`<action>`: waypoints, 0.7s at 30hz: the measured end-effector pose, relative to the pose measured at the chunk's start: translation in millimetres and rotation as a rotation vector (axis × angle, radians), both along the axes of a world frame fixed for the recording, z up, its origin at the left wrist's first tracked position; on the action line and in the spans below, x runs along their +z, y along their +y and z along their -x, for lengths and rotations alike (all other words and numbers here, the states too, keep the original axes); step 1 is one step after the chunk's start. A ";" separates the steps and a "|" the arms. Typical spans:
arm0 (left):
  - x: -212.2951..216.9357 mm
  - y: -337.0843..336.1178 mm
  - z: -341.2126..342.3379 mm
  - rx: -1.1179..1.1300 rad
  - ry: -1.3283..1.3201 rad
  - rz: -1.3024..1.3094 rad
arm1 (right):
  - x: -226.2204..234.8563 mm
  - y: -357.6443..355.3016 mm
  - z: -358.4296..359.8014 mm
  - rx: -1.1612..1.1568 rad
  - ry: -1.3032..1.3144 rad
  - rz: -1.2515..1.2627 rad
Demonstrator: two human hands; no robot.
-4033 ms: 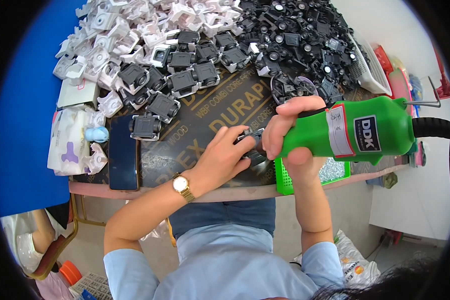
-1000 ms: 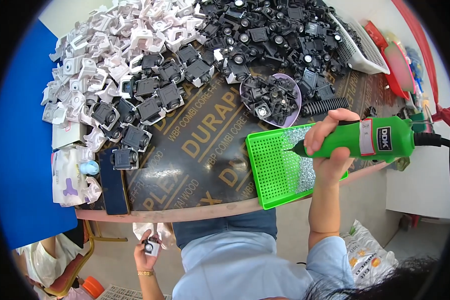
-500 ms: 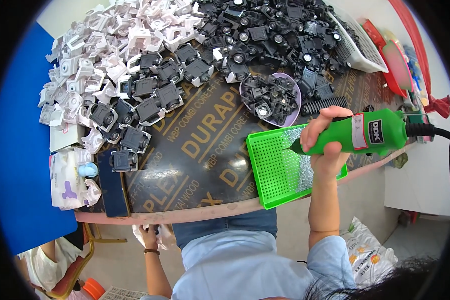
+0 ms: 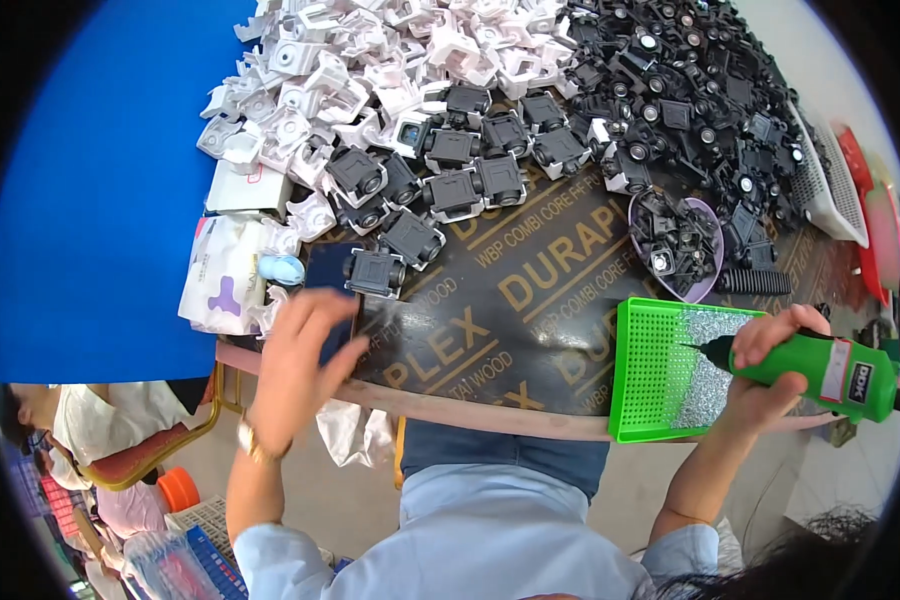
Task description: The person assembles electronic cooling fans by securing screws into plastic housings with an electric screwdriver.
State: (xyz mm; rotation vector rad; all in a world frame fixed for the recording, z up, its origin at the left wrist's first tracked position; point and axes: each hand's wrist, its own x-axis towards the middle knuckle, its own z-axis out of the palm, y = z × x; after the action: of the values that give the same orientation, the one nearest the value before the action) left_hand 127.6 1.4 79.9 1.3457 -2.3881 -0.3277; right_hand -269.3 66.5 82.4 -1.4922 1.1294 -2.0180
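Observation:
My right hand (image 4: 770, 370) grips a green electric screwdriver (image 4: 820, 365), its bit pointing left over a green perforated tray (image 4: 650, 370) filled with small silvery screws. My left hand (image 4: 295, 365) is raised at the table's near edge, fingers apart and holding nothing, just below a dark blue phone (image 4: 328, 275) and an assembled black-and-white part (image 4: 375, 272). More assembled parts (image 4: 450, 190) lie in rows behind it.
A heap of white plastic pieces (image 4: 370, 50) fills the back left, a heap of black pieces (image 4: 690, 90) the back right. A purple bowl (image 4: 680, 245) holds black parts. A tissue pack (image 4: 225, 275) lies at the left. Red and white baskets (image 4: 850, 190) stand right.
My left hand has come up from below the table edge, where it held a small part, and is now empty near the phone. The screwdriver stays over the green tray.

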 end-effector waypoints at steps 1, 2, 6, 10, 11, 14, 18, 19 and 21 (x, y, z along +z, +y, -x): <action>-6.6 -17.4 5.0 -0.055 -0.100 0.209 | 2.9 0.7 -0.4 -0.010 -0.005 0.022; -10.2 -29.8 9.7 -0.049 -0.153 0.213 | 6.1 2.1 -2.7 -0.037 0.016 0.026; -14.1 -51.0 12.7 -0.055 -0.173 0.136 | 2.9 13.6 5.1 -0.041 0.035 0.026; -25.5 -49.1 17.9 -0.120 -0.130 0.072 | 3.8 19.6 7.5 -0.041 0.063 0.041; -25.9 -44.8 21.8 -0.123 -0.118 0.051 | 4.5 20.0 7.3 -0.050 0.059 0.049; -24.9 -34.0 31.8 -0.081 -0.054 0.008 | 5.9 20.6 5.7 -0.042 0.043 0.069; -27.1 -28.7 34.1 -0.059 0.025 -0.028 | 11.7 21.2 -0.8 -0.005 0.020 0.102; -27.6 -27.2 34.9 -0.049 0.036 -0.019 | 13.4 21.2 -2.1 -0.006 0.022 0.103; -28.4 -24.6 37.2 -0.041 0.049 -0.012 | 16.1 20.9 -4.1 0.017 0.034 0.099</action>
State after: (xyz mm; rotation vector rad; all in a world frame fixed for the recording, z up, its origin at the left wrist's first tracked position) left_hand 90.3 -23.2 51.6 1.2807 -2.3791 -0.3832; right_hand -265.2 87.4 98.4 -1.5846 1.0394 -2.0717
